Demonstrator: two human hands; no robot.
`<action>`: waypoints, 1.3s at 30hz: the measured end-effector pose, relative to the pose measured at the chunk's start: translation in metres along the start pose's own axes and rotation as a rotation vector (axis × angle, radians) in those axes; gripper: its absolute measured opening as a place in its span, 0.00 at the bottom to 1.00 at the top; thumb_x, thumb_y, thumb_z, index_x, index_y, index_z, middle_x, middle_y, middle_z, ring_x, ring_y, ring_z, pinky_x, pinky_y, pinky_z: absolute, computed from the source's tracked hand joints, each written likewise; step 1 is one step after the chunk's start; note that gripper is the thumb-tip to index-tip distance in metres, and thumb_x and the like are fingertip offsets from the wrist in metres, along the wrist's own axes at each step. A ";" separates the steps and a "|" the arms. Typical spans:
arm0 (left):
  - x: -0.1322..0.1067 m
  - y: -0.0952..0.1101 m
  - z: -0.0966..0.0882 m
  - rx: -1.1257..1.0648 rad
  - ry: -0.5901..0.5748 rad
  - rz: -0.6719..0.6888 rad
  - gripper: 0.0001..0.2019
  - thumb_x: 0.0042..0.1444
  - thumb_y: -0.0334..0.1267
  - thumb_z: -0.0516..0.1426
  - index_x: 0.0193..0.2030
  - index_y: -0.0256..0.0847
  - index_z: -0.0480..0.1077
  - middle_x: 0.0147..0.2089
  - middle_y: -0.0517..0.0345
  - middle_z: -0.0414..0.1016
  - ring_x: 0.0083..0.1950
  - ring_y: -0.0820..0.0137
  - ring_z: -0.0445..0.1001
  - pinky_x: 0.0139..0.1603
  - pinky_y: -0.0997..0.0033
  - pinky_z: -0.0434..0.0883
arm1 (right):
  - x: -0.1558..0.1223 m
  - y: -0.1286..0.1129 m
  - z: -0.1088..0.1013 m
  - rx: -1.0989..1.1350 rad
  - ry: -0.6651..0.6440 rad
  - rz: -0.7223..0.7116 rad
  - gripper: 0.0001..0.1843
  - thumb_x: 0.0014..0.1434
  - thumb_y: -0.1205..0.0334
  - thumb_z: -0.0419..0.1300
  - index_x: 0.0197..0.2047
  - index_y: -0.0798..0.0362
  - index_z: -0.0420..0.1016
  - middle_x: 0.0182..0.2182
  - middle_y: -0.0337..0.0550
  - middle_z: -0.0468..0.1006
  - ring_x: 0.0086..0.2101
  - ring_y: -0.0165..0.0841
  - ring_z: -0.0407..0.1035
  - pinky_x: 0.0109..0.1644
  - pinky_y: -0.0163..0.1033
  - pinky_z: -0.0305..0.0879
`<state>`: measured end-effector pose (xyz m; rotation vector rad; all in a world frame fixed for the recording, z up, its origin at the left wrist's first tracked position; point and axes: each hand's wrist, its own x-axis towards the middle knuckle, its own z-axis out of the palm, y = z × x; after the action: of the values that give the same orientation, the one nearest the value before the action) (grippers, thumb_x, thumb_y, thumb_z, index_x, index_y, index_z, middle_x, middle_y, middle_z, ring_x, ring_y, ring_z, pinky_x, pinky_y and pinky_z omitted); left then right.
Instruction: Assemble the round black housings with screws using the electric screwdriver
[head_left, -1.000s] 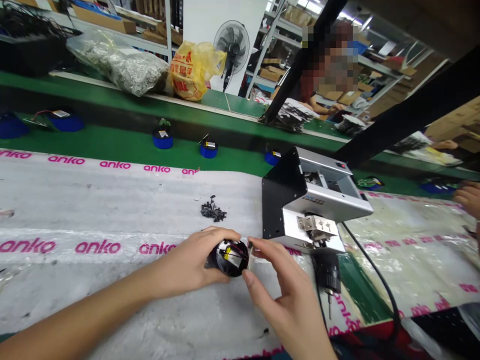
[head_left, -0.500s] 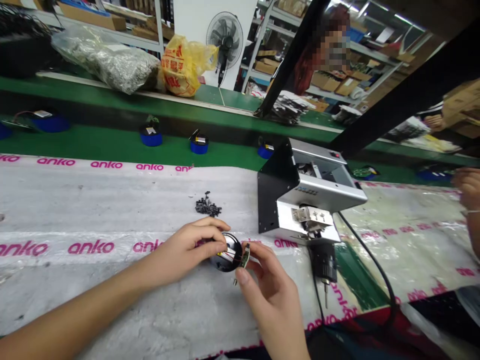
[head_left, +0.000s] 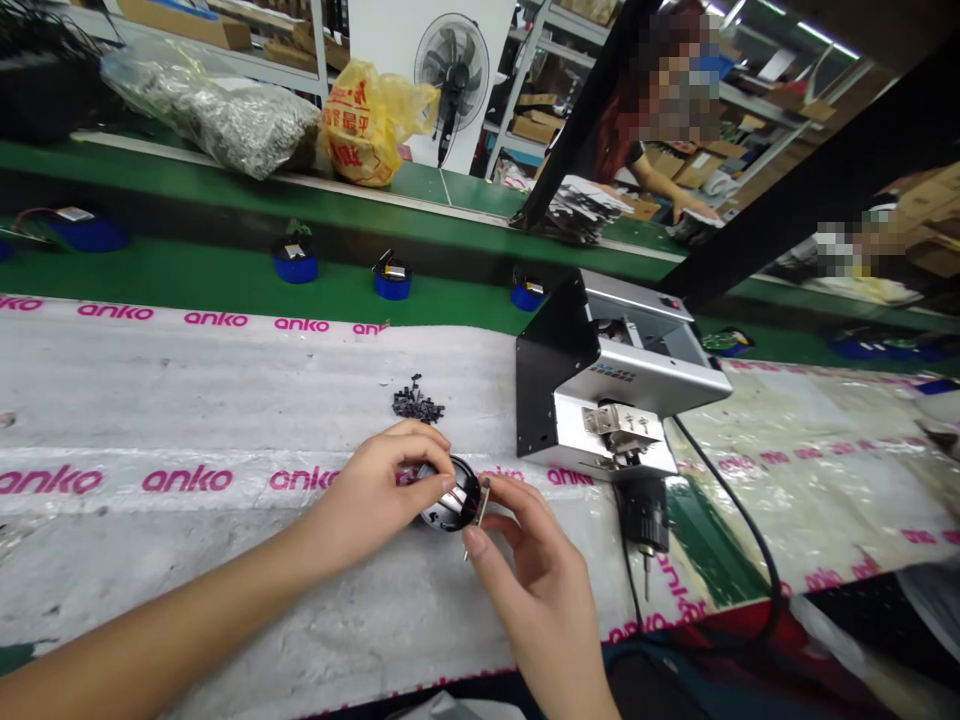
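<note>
A round black housing [head_left: 442, 519] lies on the covered bench, with a silvery battery [head_left: 453, 500] and thin wires inside it. My left hand [head_left: 394, 478] has its thumb over the battery and its fingers closed at the housing's far left rim; the fingertips are partly hidden. Between the thumb and fingers of my right hand [head_left: 536, 560] is a small circuit board [head_left: 482, 500], held nearly edge-on at the housing's right rim. Red wires run from the housing toward this board. A pile of small black parts [head_left: 417, 402] sits just beyond my left hand.
A silver-and-black machine [head_left: 622, 370] stands to the right, with an electric screwdriver [head_left: 646, 520] and black cable [head_left: 739, 500] beside it. Several blue round units [head_left: 392, 283] rest on the green belt [head_left: 337, 295] behind. A person's arm [head_left: 660, 180] reaches over papers at the back.
My right hand has turned the circuit board more edge-on and shifted slightly left. My left thumb stays over the battery. Another person's hand at the right edge has left the view.
</note>
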<state>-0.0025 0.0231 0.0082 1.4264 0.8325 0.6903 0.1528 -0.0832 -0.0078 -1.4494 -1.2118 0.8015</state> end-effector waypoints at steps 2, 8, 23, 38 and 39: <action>0.000 0.000 0.004 -0.098 0.037 -0.055 0.05 0.53 0.33 0.61 0.36 0.42 0.69 0.44 0.58 0.71 0.52 0.63 0.72 0.53 0.63 0.66 | 0.001 -0.003 -0.002 -0.059 -0.021 -0.039 0.16 0.63 0.61 0.61 0.54 0.41 0.72 0.51 0.44 0.71 0.45 0.35 0.72 0.47 0.41 0.74; -0.003 0.010 0.009 -0.029 0.142 -0.223 0.17 0.49 0.31 0.62 0.47 0.43 0.67 0.48 0.57 0.75 0.51 0.64 0.72 0.48 0.65 0.67 | 0.025 -0.025 -0.022 -0.426 -0.301 -0.320 0.23 0.66 0.67 0.55 0.63 0.43 0.65 0.53 0.46 0.64 0.54 0.35 0.64 0.58 0.40 0.65; 0.005 0.008 -0.036 -0.288 -0.481 -0.323 0.36 0.40 0.23 0.68 0.58 0.45 0.68 0.40 0.61 0.76 0.32 0.72 0.78 0.32 0.71 0.78 | 0.064 -0.031 -0.026 -0.475 -0.599 -0.520 0.11 0.64 0.69 0.62 0.49 0.48 0.76 0.51 0.44 0.73 0.52 0.34 0.69 0.56 0.38 0.68; 0.005 0.007 -0.035 -0.344 -0.502 -0.341 0.26 0.54 0.31 0.64 0.60 0.46 0.70 0.37 0.59 0.79 0.34 0.69 0.81 0.40 0.67 0.79 | 0.069 -0.048 -0.031 -0.678 -0.716 -0.573 0.15 0.67 0.64 0.57 0.56 0.45 0.75 0.55 0.48 0.70 0.54 0.39 0.66 0.54 0.46 0.72; 0.005 0.006 -0.034 -0.358 -0.503 -0.352 0.26 0.54 0.31 0.64 0.60 0.46 0.69 0.38 0.59 0.79 0.33 0.69 0.81 0.38 0.69 0.78 | 0.068 -0.049 -0.031 -0.697 -0.729 -0.558 0.16 0.68 0.64 0.56 0.57 0.45 0.74 0.56 0.48 0.69 0.55 0.39 0.66 0.55 0.46 0.72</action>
<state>-0.0275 0.0463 0.0153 1.0266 0.5093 0.1793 0.1869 -0.0295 0.0556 -1.2319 -2.5046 0.5318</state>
